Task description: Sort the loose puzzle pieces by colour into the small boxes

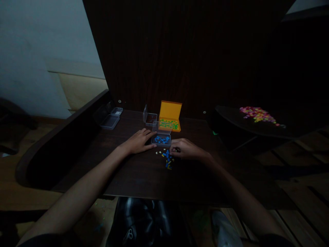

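A clear plastic box [161, 144] with its lid raised stands on the dark wooden table [138, 175], holding several small blue pieces [161, 139]. My left hand [141, 141] lies against the box's left side, fingers stretched out and apart. On the right, my right hand [185, 149] is closed in a pinch beside the box's near right corner; whatever sits between its fingertips is hidden. A loose pile of blue, yellow and white pieces [168, 160] lies on the table just left of and below that hand.
Behind the clear box is an open yellow box [170, 110] with green pieces in it. Another open clear box [151, 119] stands to its left. Clear cases [110, 121] lie by the left side panel. Colourful small pieces [259, 115] are heaped on a dark surface at right.
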Tool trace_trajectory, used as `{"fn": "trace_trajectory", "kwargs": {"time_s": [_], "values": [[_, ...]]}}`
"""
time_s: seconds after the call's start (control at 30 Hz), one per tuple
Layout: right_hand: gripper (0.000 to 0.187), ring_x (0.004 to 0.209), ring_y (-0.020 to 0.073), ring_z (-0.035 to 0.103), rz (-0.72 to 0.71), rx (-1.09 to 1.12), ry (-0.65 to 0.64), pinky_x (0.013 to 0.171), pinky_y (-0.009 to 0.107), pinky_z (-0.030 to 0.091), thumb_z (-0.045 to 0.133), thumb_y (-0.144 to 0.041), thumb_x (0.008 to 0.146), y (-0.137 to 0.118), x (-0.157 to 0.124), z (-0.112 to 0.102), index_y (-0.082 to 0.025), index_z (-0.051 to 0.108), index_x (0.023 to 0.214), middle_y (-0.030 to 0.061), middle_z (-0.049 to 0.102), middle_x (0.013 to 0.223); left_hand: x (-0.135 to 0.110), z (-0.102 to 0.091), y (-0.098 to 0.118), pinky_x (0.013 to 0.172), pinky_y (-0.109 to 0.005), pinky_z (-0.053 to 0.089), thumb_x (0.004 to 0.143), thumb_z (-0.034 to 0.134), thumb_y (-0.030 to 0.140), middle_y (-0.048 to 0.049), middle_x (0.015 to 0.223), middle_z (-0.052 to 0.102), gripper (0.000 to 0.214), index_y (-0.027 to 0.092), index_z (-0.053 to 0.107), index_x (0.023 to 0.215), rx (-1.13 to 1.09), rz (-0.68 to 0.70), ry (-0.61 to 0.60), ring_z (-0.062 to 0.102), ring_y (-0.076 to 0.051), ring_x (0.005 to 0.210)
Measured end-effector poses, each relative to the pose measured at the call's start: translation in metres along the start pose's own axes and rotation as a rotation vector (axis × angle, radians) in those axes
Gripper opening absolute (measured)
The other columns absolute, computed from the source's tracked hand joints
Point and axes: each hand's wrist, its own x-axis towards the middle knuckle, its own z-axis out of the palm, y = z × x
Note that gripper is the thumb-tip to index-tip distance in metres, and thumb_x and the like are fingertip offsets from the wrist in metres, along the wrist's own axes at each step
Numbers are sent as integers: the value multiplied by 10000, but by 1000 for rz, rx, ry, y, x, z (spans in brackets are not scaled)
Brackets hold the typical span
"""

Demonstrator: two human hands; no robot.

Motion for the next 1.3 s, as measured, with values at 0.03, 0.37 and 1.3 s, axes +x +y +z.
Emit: {"fn": "trace_trajectory", "kwargs": {"time_s": [0.03, 0.37, 1.3], "values": [[95, 709, 125, 589, 4, -3, -4, 633, 227, 390, 619, -142, 823, 1, -1, -1, -181, 703, 799, 17, 664, 830, 0, 0, 0, 1022, -412, 403, 944, 444, 577, -142, 1297, 557, 660, 153, 402, 1447, 0, 1, 1, 496, -302, 1194], [145, 736, 131, 591, -35, 16, 15, 664, 231, 400, 631, -167, 824, 2, 2, 1, -205, 723, 931, 14, 665, 854, -1, 3, -3, 1017, -421, 404, 944, 446, 580, -134, 1278, 559, 642, 175, 408, 1442, -31, 19, 24, 505, -291, 1167], [187, 658, 112, 546, 43, -8, 43, 619, 212, 351, 618, -175, 807, -2, -1, 1, -192, 728, 957, 0, 648, 764, -2, 6, -7, 1031, -438, 402, 928, 474, 590, -123, 1274, 564, 646, 185, 428, 1430, -62, 4, 46, 522, -291, 1162]]}}
